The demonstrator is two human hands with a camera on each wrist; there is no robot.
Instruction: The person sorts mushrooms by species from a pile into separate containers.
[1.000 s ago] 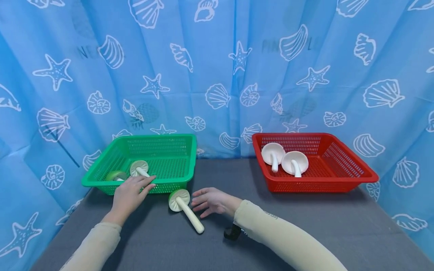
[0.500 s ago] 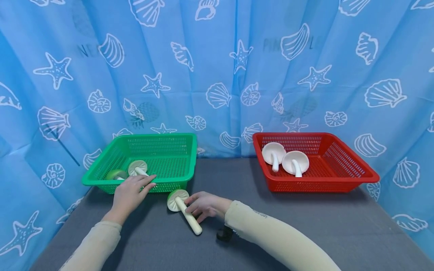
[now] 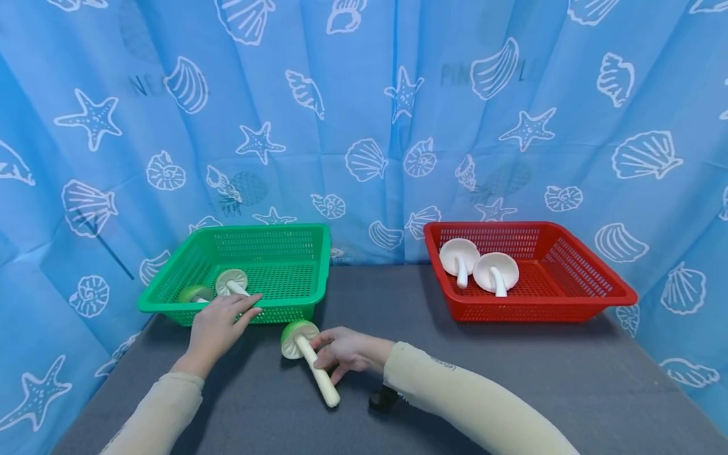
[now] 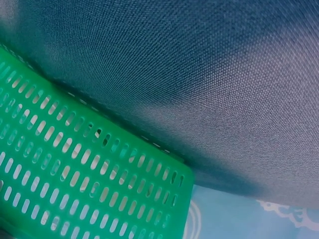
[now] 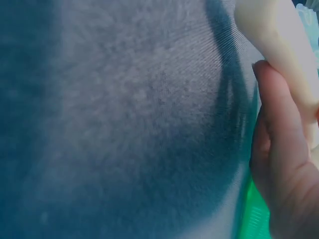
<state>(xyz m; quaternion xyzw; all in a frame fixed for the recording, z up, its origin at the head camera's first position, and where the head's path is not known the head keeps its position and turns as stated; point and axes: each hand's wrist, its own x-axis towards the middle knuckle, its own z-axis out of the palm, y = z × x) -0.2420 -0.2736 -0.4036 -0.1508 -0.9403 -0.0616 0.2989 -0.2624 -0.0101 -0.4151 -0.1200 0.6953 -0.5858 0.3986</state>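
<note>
In the head view my right hand (image 3: 347, 351) grips the pale stem of a toy mushroom (image 3: 320, 374) with a green cap. The cap points toward the green basket (image 3: 321, 278), and the stem end slants toward me. In the right wrist view the thumb (image 5: 279, 107) lies along the thick stem (image 5: 284, 45); the other fingers are mostly hidden. My left hand (image 3: 218, 328) rests on the green basket's front rim with fairly straight fingers. Inside that basket lie two more green-capped toy mushrooms, one (image 3: 232, 281) stem up and one (image 3: 195, 294) at the left corner.
A red basket (image 3: 546, 311) stands at the back right with two white toy mushrooms, one (image 3: 458, 256) beside the other (image 3: 496, 273). Behind both baskets hangs a blue shell-print curtain (image 3: 364, 126). Grey cloth (image 3: 483, 366) covers the table.
My right hand has moved left onto the mushroom's stem and closed around it. The mushroom has tilted, showing more green cap, its stem end nearer me. My left hand has stayed put.
</note>
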